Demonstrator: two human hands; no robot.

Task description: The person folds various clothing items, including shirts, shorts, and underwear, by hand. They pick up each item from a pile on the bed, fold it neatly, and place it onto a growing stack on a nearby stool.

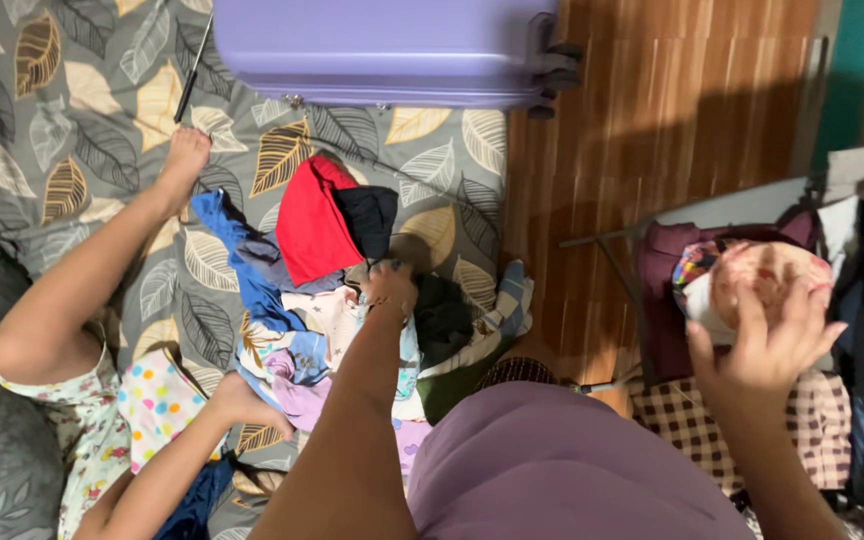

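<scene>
My left hand (388, 285) reaches down onto a heap of clothes (302, 330) on a leaf-patterned bedspread (82, 130), its fingers pressed into the fabric below a red garment (312, 225) and a black one (370, 215). My right hand (767, 345) is raised at the right, fingers curled around a bundled pink and multicoloured cloth (752, 280). My purple top (552, 470) fills the bottom middle.
A lilac hard suitcase (382, 45) lies at the top of the bedspread. Another person in a dotted garment (147, 405) sits at the left, with a hand (237, 400) at the heap. More clothes (852, 300) are stacked at the right over wooden floor (652, 110).
</scene>
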